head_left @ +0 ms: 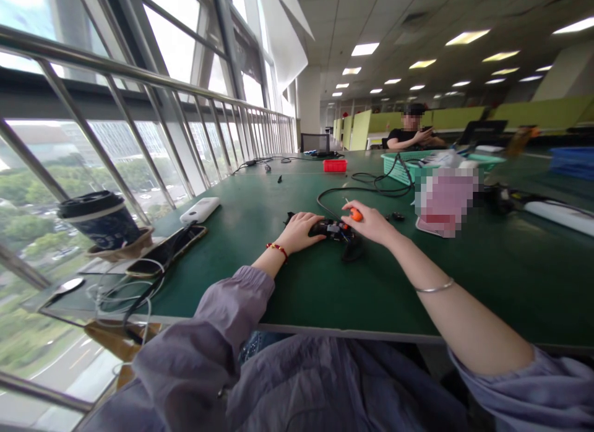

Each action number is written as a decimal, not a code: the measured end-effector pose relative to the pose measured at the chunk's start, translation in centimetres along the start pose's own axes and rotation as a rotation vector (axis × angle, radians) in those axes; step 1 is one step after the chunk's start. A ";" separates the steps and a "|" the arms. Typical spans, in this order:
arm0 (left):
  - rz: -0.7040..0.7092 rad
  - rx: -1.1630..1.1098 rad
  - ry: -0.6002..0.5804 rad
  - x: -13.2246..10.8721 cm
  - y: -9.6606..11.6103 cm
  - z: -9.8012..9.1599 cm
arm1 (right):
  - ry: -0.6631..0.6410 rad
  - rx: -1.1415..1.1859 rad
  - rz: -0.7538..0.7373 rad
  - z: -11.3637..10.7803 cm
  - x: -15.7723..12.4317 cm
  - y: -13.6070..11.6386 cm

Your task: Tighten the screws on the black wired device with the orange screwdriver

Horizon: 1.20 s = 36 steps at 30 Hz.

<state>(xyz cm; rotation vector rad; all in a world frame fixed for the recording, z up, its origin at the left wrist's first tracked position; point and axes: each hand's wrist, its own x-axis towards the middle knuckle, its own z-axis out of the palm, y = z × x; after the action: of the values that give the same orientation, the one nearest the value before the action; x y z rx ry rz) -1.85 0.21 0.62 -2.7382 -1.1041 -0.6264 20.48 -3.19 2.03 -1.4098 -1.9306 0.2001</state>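
The left hand [304, 229] is holding a black device [333, 229] while the right hand [370, 224] is gripping an orange-handled tool [356, 215].
Both forearms [429, 280] are stretching forward, slanting inward; the left hand is lying palm-down, half closed over the device's left end, its thumb along the near side, and the right hand is curling around the handle just above the right end, the thin shaft pointing away. Beneath the hands a green table [306, 289] is spreading, with a paper cup [104, 224] standing far to the left hand's left. Past the right hand a green basket [390, 164] is resting, and behind it a person [398, 137] is sitting. A metal railing [130, 72] is running along the left hand's side; ceiling lights [365, 49] are shining far beyond.
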 end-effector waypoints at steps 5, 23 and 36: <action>-0.041 0.046 -0.022 -0.2 0.2 -0.1 | 0.445 0.264 0.087 -1.8 -0.3 -1.6; -0.042 0.015 -0.056 -0.2 0.0 -0.1 | 0.510 0.698 -0.019 -1.7 -0.9 -3.0; -0.046 0.004 -0.033 -0.1 -0.3 0.3 | 0.467 0.527 -0.155 -1.5 -0.5 -2.5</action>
<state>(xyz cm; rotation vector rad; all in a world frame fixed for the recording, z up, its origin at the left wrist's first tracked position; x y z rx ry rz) -2.03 0.40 0.30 -2.7367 -1.1775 -0.5855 19.58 -5.04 4.20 -0.8598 -1.4501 0.2563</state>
